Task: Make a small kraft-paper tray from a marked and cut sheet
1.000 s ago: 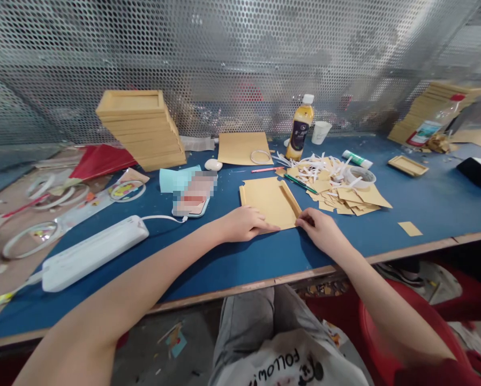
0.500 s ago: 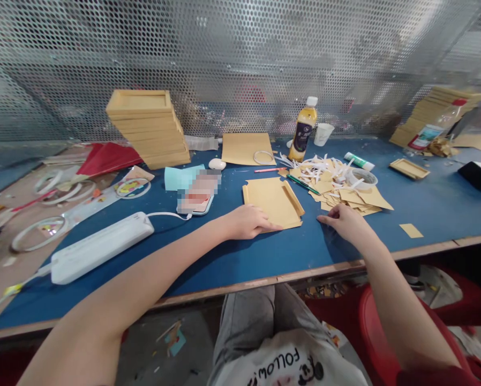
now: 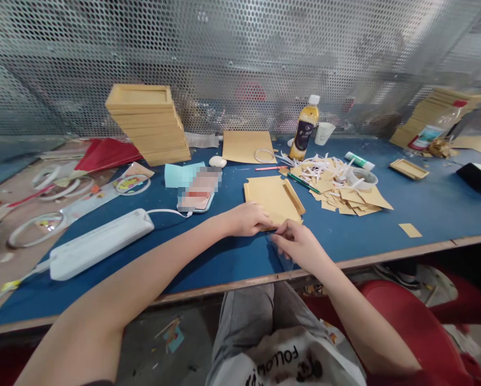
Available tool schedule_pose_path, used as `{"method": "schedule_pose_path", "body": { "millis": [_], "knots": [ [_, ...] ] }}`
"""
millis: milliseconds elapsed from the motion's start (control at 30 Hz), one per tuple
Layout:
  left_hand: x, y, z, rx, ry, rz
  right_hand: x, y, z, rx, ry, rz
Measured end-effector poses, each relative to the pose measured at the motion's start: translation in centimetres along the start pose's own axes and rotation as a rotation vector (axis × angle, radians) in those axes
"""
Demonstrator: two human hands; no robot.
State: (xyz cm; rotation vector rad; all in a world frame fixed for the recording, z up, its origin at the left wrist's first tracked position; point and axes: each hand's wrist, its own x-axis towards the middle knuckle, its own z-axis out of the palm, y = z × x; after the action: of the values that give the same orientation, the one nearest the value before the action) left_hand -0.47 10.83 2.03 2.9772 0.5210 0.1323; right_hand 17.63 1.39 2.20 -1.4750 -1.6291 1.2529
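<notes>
A tan cardboard sheet [image 3: 269, 195] lies in front of me, its right side folded up into a narrow raised rim. My left hand [image 3: 252, 219] rests on the near left part of this sheet, its fingers bent along the near edge. At the near right corner my right hand [image 3: 299, 242] is closed, thumb and fingers pinched at the same edge. The two hands' fingertips almost meet there, and they hide most of that edge.
Left stand a stack of cardboard trays [image 3: 148, 126], a phone [image 3: 200, 190] and a white power strip [image 3: 102, 244]. Behind the sheet are a drink bottle [image 3: 303, 128] and paper cup [image 3: 324, 133]. Paper scraps [image 3: 337, 185] and a glue stick [image 3: 360, 161] lie right.
My right hand has moved left from the bare tabletop to the sheet's near right corner. My left hand has stayed at the near edge, its pointing finger now less stretched out.
</notes>
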Motion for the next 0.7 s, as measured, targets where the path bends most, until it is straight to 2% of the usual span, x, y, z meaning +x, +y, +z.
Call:
{"method": "schedule_pose_path", "body": {
  "millis": [133, 400, 700],
  "knots": [
    [-0.2, 0.1, -0.1, 0.005, 0.007, -0.002, 1.1, 0.1, 1.2, -0.026, 0.055, -0.033],
    [-0.2, -0.1, 0.1, -0.009, 0.006, -0.003, 1.6, -0.7, 1.2, -0.109, 0.060, 0.016],
    [-0.2, -0.2, 0.3, -0.006, -0.009, -0.005, 1.0, -0.4, -1.4, -0.164, 0.146, 0.105]
  ]
}}
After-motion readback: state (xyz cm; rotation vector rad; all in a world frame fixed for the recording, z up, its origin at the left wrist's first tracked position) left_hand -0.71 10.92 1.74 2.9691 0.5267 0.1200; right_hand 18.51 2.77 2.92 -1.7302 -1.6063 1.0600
